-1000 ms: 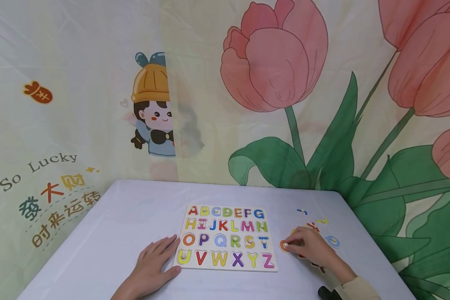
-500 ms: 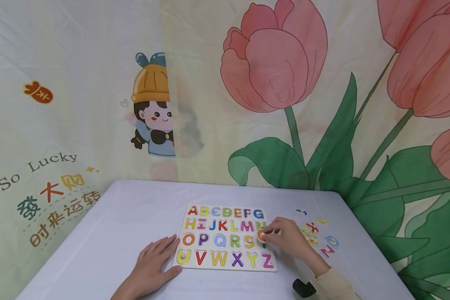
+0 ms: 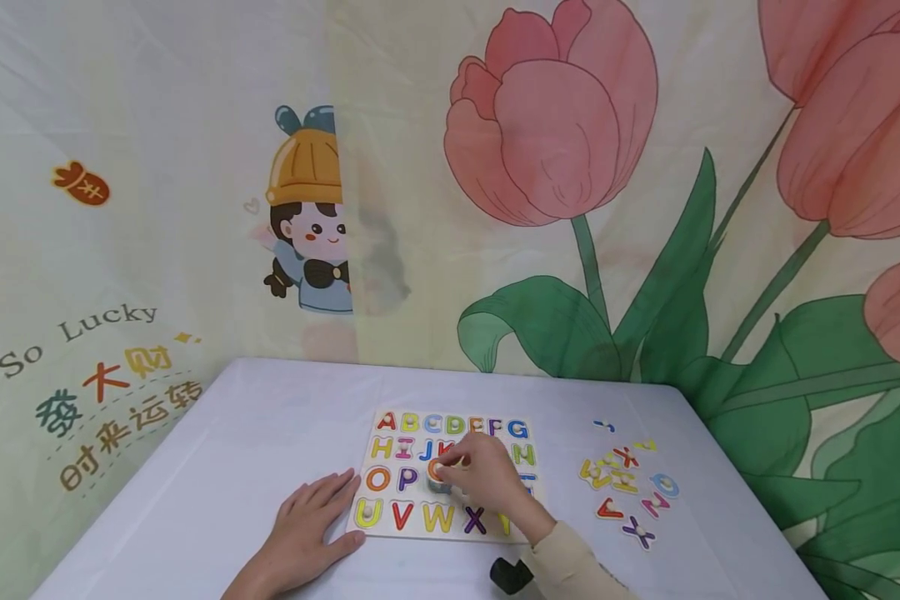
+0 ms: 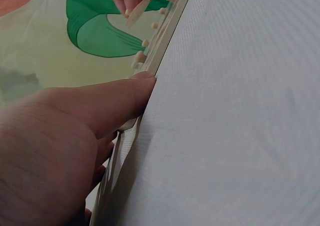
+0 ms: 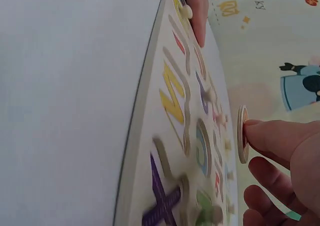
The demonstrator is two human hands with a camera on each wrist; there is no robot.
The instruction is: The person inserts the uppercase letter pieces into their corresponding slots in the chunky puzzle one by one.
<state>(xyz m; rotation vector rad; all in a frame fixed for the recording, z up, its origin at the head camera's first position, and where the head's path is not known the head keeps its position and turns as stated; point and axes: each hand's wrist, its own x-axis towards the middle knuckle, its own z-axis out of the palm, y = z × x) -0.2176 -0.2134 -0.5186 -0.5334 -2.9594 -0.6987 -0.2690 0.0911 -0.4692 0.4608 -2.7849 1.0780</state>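
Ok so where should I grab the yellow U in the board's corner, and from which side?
Probably pinch its knob from above, coming in from the right: it stands proud of the yellow U, which sits in the board, and the left hand rests at the board's left edge.

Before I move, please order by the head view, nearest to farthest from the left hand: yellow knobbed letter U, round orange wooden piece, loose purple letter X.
1. Yellow letter U: board's near-left corner, beside the left hand.
2. Round orange piece: over the board, pinched by the right hand.
3. Loose purple letter X: on the table, right of the board.
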